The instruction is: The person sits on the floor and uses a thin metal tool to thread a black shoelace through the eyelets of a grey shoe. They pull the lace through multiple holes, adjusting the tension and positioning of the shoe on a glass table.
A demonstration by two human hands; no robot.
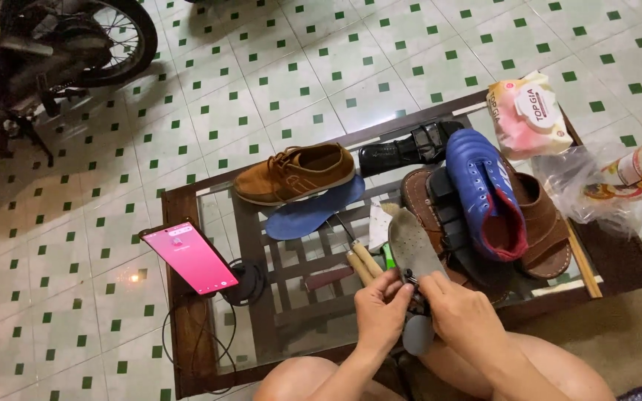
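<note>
A phone (189, 257) with a pink screen stands at nine o'clock of the glass table (291, 312). The left hand (380, 312) and right hand (458, 315), fingers curled, together pinch a grey insole (412, 249) pointing toward twelve. A blue shoe (484, 194) lies at one o'clock.

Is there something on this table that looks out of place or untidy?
Yes. The blue insole lies loose on the glass table, half under the brown shoe. The blue football boot is stacked on top of brown sandals.
</note>
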